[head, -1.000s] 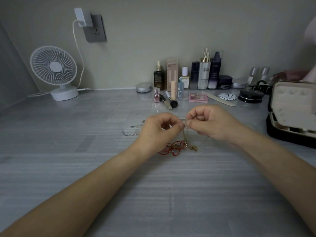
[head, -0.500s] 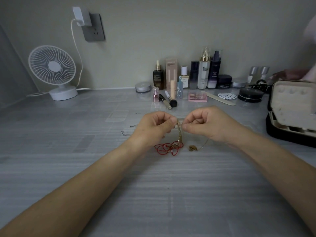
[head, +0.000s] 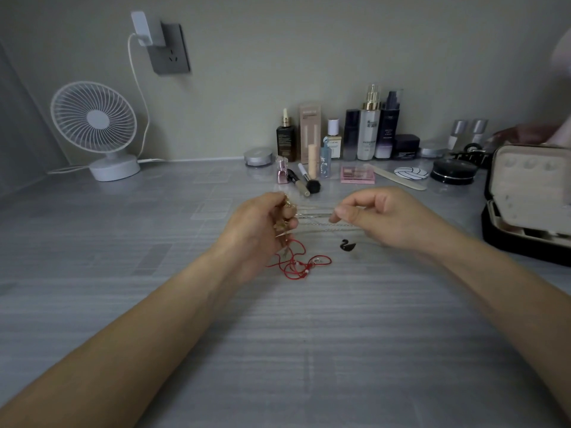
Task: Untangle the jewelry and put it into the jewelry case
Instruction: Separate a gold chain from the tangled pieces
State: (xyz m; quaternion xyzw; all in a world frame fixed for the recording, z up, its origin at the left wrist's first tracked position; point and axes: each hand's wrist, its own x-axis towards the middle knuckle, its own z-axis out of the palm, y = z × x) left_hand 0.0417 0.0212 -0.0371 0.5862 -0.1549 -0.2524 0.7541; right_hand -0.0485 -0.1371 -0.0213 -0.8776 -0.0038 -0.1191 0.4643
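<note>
My left hand [head: 259, 230] grips a tangled bunch of gold jewelry [head: 285, 222] just above the grey table. My right hand [head: 383, 217] pinches thin silver chains [head: 315, 215] that stretch taut between the two hands. A red cord bracelet [head: 298, 264] with small beads trails from the bunch down onto the table below my left hand. A small black swan pendant [head: 347, 244] lies on the table under the chains. The jewelry case [head: 525, 196], black outside and cream inside, stands open at the right edge.
Bottles, a pink palette [head: 357, 175], a brush [head: 307, 182], a nail file and compacts line the back wall. A white desk fan [head: 95, 128] stands back left, its cable running to a wall socket. Grey tabletop [head: 293, 350] lies bare in front of me.
My hands have pulled apart, the right one moving right and drawing the chains out taut. The black swan pendant now shows on the table.
</note>
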